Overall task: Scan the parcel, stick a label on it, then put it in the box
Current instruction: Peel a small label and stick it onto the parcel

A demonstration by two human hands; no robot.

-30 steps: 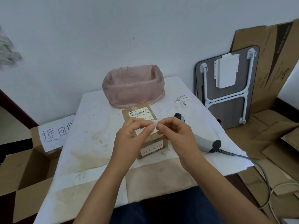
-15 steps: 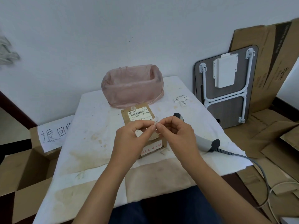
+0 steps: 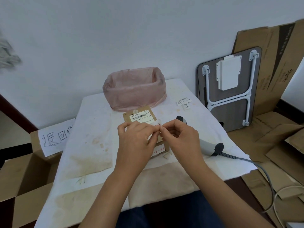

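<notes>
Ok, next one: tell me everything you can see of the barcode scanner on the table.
The barcode scanner is a handheld, pistol-shaped unit of light grey plastic with a dark head and a dark cap at the handle's end. It lies flat on the white cloth, to the right of the parcel, head pointing away from the person. A grey cable leaves the handle and runs off the table edge. The right hand hides its middle; whether they touch is unclear.

Even, soft, diffuse light; source not visible. Shadows faint, no glare. Centre sharp: barcode on parcel (image 3: 139, 116) readable. Wide-angle bowing at edges. Grey object (image 3: 7, 54) at left edge smeared, unidentifiable. Wall (image 3: 148, 38) has slight bluish cast.
</notes>
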